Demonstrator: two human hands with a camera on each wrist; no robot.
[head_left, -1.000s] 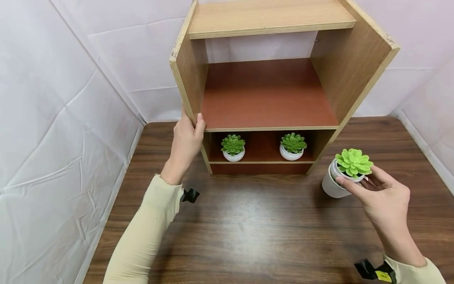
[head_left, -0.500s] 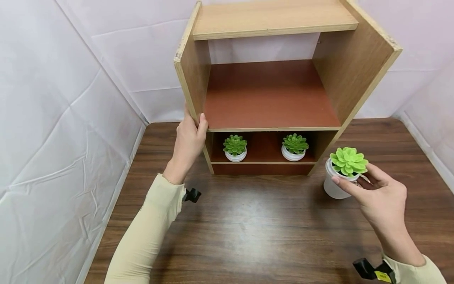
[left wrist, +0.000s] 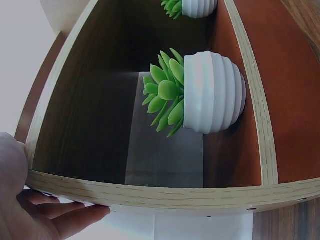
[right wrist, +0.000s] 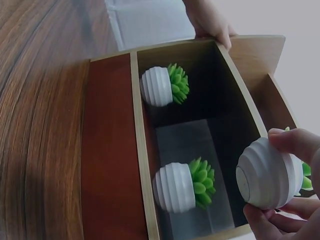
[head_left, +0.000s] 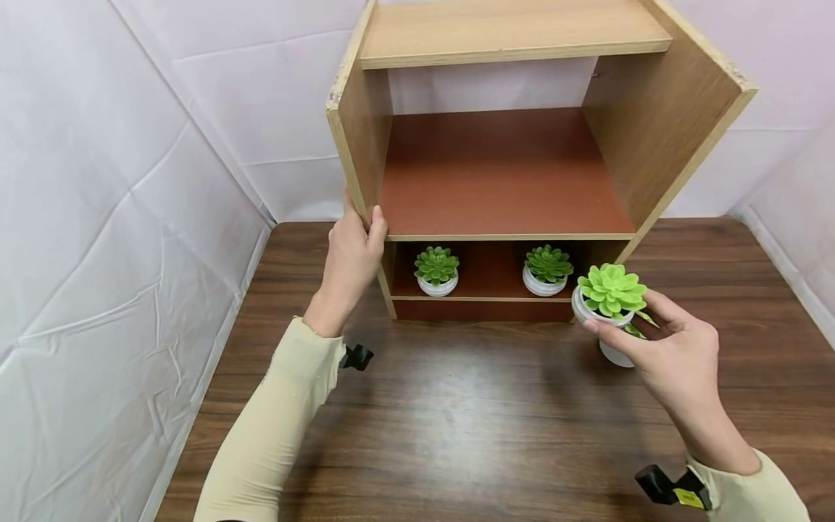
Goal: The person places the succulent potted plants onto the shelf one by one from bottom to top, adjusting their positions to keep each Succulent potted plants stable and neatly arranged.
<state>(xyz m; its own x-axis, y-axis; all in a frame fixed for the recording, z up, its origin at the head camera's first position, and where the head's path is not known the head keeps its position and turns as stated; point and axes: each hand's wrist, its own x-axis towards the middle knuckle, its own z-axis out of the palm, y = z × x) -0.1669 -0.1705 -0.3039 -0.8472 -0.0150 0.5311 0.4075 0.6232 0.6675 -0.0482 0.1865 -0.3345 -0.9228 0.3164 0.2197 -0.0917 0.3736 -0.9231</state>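
My left hand (head_left: 352,257) grips the left side panel of the wooden cabinet (head_left: 502,235), thumb on the front edge; the left wrist view shows its fingers (left wrist: 80,220) on the outer side. In my right hand (head_left: 678,359), between thumb and fingers, is a ribbed white pot (right wrist: 267,172) with a green succulent (head_left: 613,290), off the table by the cabinet's lower right corner. Partly hidden below it stands another white pot (head_left: 615,354). Two similar potted succulents stand on the lower shelf, one left (head_left: 438,285), one right (head_left: 543,283).
The brown wooden table (head_left: 457,420) extends in front of the cabinet. Above the potted plants are a red-brown shelf (head_left: 502,174) and a pale upper board (head_left: 509,29). White cloth (head_left: 98,217) hangs at the left, with more behind and at the right.
My right hand has moved left with the held pot, to the cabinet's lower right corner, uncovering some of the pot behind. My left hand keeps its grip on the side panel.
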